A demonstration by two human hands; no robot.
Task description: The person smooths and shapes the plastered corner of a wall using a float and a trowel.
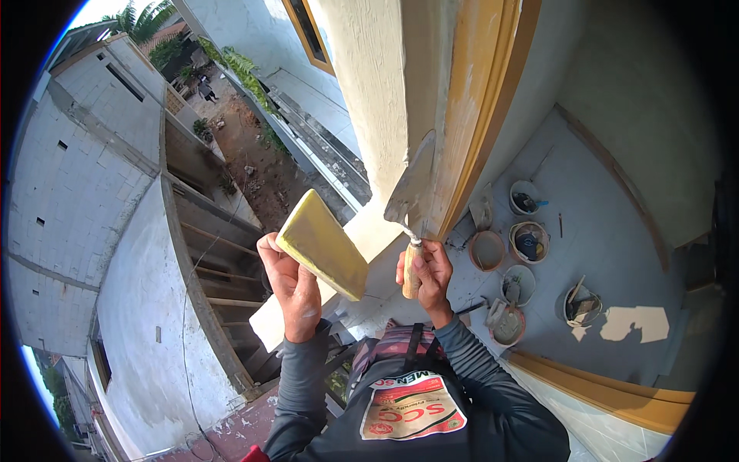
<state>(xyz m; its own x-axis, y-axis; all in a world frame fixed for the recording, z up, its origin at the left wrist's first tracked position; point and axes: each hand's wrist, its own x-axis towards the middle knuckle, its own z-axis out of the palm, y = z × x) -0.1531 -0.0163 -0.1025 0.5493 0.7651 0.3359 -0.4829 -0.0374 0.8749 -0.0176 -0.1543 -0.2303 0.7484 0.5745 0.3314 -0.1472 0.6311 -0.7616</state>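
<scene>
Closest, the person's dark shirt [493, 420] carries a printed panel [416, 408] in cream and red, with bold red lettering across its middle, smaller print around it and a little red emblem in a lower corner; white capitals run along its top edge. Grey sleeves [302, 381] reach forward from it.

Beyond them, the left hand [299, 289] grips a yellow slab [323, 242] by its left edge, thumb against the lower side. Held up in front of the body, the slab is tilted, its long axis slanting from upper left to lower right, with grey smears on the broad face.

Beside it, the right hand [431, 276] is closed around the wooden handle [413, 269] of a trowel [414, 185]. Its long axis stands nearly upright in the view, the grey-smeared blade pointing away from the body, tip leaning slightly right. Whether the blade touches the plastered pillar [377, 92] behind it, I cannot tell.

Right of the pillar rises a yellow-brown wooden frame [504, 100]; past it, several buckets [511, 202] stand on the tiled floor [608, 200].

Farther off, at left, are a block wall [69, 208], bare earth [258, 181] and a distant person [206, 89].
</scene>
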